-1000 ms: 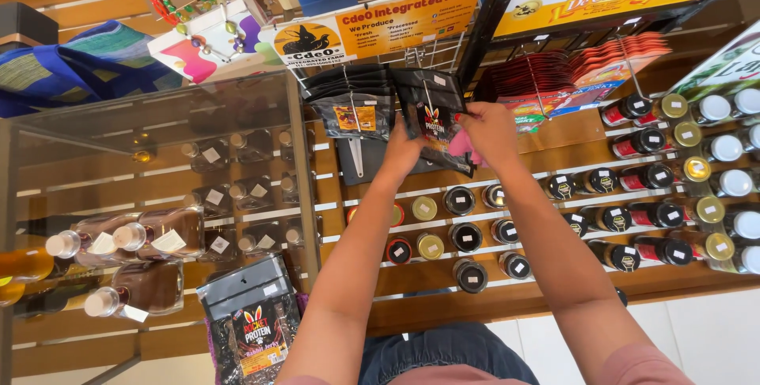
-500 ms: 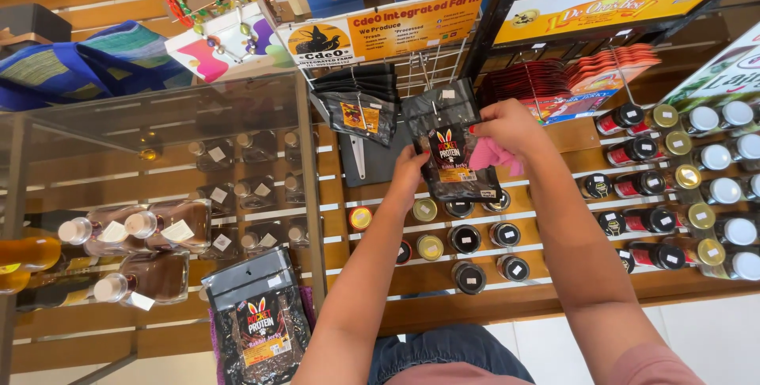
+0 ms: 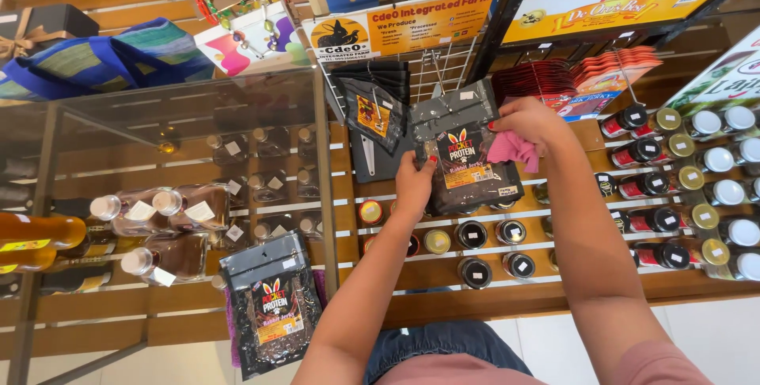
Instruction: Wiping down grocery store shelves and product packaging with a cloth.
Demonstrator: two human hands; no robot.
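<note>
— Above the wooden shelf (image 3: 443, 290) of small round jars (image 3: 473, 234), what do the person's hands have hold of?

— Both are on a dark, flat jerky pouch (image 3: 467, 167) with an orange label, held up in front of the wire rack (image 3: 431, 68), just below its hooks. The left hand (image 3: 415, 183) grips the pouch's left edge, thumb on the front and the other fingers hidden behind it. The right hand (image 3: 529, 122) pinches the upper right corner, fingers curled, and also clutches a crumpled pink cloth (image 3: 513, 150) against the palm

— Where do other pouches sit?

— More dark pouches (image 3: 376, 108) hang on the rack to the left, touching the held one's top edge. One matching pouch (image 3: 273, 306) lies flat on the glass case (image 3: 182, 108), near the left elbow, with a bit of purple showing under it

— And around them?

— Bottles (image 3: 158, 231) lie inside the glass case, and red-labelled tins (image 3: 649, 183) stand in rows on the right, well apart from the hands
</note>
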